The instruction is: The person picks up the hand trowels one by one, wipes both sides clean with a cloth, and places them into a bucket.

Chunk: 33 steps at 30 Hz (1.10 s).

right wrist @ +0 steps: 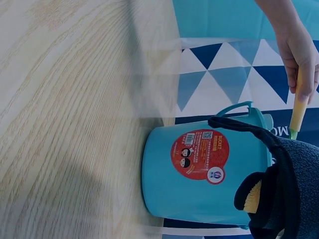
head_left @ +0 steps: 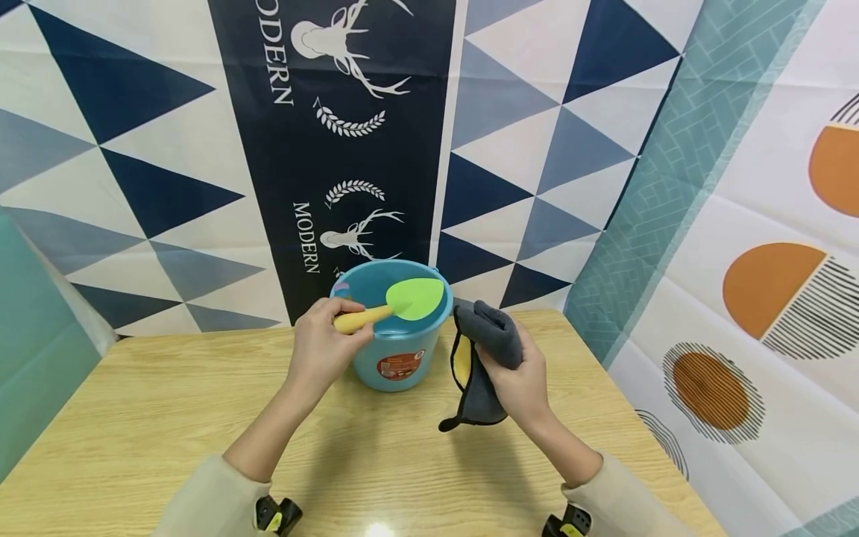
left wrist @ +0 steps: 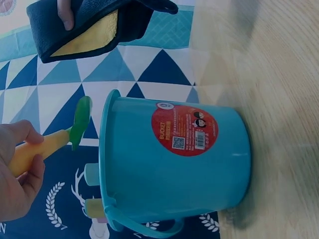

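Observation:
My left hand (head_left: 326, 337) grips the yellow handle of a toy shovel (head_left: 414, 298) with a green blade, held over the mouth of a blue bucket (head_left: 396, 350). In the left wrist view the shovel (left wrist: 42, 149) is just beyond the bucket's rim, apart from it. My right hand (head_left: 520, 373) holds a folded grey cloth (head_left: 490, 335) with a yellow inner side and black edging, to the right of the bucket. The cloth (right wrist: 304, 184) covers part of the bucket in the right wrist view, and that hand is mostly hidden there.
The bucket stands upright on a wooden table (head_left: 201, 403), near the patterned back wall (head_left: 154, 149). Handle ends (left wrist: 93, 208) of other things stick out of the bucket. Its own handle (left wrist: 149, 229) hangs at the side. A patterned wall (head_left: 758, 298) borders the right.

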Motion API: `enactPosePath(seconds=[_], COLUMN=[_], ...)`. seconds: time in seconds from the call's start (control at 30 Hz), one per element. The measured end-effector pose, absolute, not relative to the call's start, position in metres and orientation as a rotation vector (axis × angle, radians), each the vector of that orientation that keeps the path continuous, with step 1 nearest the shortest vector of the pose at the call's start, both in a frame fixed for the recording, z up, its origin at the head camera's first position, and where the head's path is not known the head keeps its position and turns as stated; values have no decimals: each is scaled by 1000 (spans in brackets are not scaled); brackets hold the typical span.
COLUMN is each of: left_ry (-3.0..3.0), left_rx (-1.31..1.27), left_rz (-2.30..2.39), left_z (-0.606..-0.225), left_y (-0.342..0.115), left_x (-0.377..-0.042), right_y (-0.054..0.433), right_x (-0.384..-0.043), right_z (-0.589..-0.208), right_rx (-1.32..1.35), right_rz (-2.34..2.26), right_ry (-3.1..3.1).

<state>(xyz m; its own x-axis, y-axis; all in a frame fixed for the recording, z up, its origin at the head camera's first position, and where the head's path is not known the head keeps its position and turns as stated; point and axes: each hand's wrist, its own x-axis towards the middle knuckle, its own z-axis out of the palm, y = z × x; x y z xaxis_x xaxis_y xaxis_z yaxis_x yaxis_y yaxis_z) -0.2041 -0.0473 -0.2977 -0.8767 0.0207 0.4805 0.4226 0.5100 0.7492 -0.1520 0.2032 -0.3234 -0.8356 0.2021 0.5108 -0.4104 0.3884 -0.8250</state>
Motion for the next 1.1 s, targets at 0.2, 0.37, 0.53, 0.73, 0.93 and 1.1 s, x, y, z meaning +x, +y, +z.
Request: enactPosePath(seconds=[0.2, 0.37, 0.53, 0.73, 0.93, 1.1], left_ry=[-2315, -2304, -2260, -2253, -2244, -2253], left_rx=[-361, -354, -388, -420, -477, -473], left_rz=[-1325, -1395, -1395, -1397, -1385, -1371], left_z=[-296, -297, -300, -301, -305, -307], left_y=[-46, -44, -40, -35, -28, -22], left_x=[-210, -214, -216, -216, -219, -221], right_y=[204, 205, 205, 205, 204, 204], right_x=[-152, -153, -152, -152, -152, -152], right_z=[-324, -325, -326, -326, -326, -327], right_rx=[180, 182, 187, 194, 206, 211], right_rz=[1458, 1459, 1435, 1429, 1417, 1414], right_ry=[-2109, -2102, -2102, -2096, -2096, -2091])
